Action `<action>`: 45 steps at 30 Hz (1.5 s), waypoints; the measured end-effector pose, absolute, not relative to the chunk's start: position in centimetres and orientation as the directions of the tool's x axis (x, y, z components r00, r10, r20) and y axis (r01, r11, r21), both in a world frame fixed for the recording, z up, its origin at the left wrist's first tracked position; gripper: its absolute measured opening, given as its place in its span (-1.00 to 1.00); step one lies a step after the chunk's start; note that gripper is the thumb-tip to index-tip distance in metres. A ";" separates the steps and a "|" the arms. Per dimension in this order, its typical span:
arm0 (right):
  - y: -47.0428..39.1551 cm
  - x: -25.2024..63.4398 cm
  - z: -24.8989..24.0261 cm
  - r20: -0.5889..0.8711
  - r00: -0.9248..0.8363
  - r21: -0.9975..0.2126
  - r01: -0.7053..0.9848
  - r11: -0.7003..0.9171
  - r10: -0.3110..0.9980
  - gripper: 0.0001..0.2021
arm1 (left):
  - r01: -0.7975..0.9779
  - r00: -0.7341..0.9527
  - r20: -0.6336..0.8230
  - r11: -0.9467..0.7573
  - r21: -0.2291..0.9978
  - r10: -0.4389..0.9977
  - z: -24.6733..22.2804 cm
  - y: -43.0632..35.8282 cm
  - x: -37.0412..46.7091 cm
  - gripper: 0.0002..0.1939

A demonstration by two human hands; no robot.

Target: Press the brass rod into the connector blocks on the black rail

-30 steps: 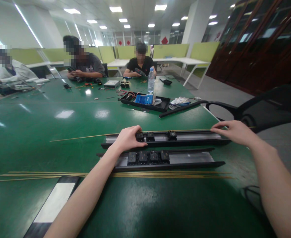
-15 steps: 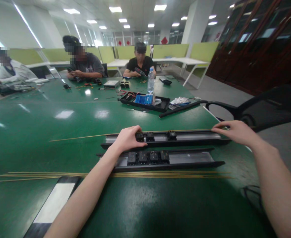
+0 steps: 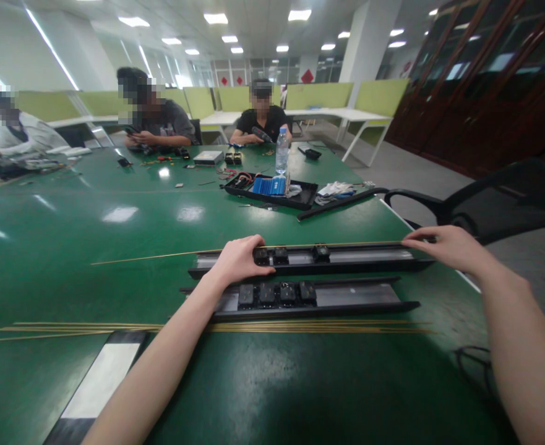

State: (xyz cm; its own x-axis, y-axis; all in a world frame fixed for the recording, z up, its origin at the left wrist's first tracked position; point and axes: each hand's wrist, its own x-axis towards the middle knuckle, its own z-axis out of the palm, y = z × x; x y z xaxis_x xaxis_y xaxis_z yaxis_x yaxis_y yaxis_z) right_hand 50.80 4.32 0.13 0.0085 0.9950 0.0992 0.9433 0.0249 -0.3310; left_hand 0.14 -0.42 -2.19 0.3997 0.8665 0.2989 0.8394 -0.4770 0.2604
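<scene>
A long black rail point(image 3: 360, 267) with a pale inner strip lies across the table, several small black blocks point(image 3: 321, 253) seated along it. My left hand point(image 3: 239, 258) is wrapped over the rail near its left part, thumb on the near side and fingers at the far edge. Along that far edge runs a thin brass-coloured rod point(image 3: 146, 257), its left end sticking out past the rail. At the right end, my right hand point(image 3: 439, 242) pinches the rod between thumb and fingers. Closer to me sits a second black rail point(image 3: 365, 309) with several black blocks point(image 3: 287, 294).
Several brass-coloured rods point(image 3: 328, 327) lie nearest me, partly under my left forearm, beside a black-and-white flat panel point(image 3: 100, 377). Beyond the rails are a black tray point(image 3: 307, 196), gloves point(image 3: 336, 191) and a water bottle point(image 3: 282, 151). Three people sit across the table.
My right hand has slid a little to the right along the rail's end. My left hand and both rails stay in place.
</scene>
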 end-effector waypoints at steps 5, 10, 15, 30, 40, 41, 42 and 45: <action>4.0 50.2 0.5 0.193 0.010 -0.323 0.945 0.054 0.981 -0.64 | 0.851 0.397 0.299 -0.470 0.234 0.868 -2.1 -0.5 0.1 -0.47; 3.4 49.0 1.2 0.353 -0.051 -0.295 0.941 0.163 0.934 -0.66 | 0.861 0.392 0.298 -0.462 0.215 0.870 -2.1 -0.5 0.2 -0.44; 3.1 47.8 1.6 0.448 -0.127 -0.273 0.923 0.270 0.885 -0.66 | 0.857 0.399 0.310 -0.471 0.209 0.863 -2.3 -0.4 0.1 -0.45; 2.4 37.4 -0.4 0.442 -0.512 -0.174 0.757 0.630 0.737 -0.70 | 0.839 0.413 0.340 -0.498 0.219 0.845 -2.4 -0.4 0.1 -0.47; 1.8 34.8 -1.8 0.519 -0.423 -0.153 0.809 0.568 0.743 -0.75 | 0.847 0.435 0.358 -0.511 0.148 0.826 -1.9 -0.3 0.3 -0.47; 1.8 34.7 -1.9 0.519 -0.423 -0.153 0.809 0.568 0.743 -0.75 | 0.845 0.438 0.362 -0.514 0.146 0.823 -1.9 -0.3 0.3 -0.47; 1.8 34.6 -1.9 0.520 -0.424 -0.152 0.808 0.569 0.742 -0.75 | 0.842 0.441 0.365 -0.519 0.147 0.820 -2.0 -0.3 0.3 -0.48; 1.7 34.2 -2.0 0.525 -0.421 -0.150 0.810 0.567 0.740 -0.76 | 0.835 0.447 0.367 -0.528 0.155 0.816 -2.0 -0.3 0.3 -0.48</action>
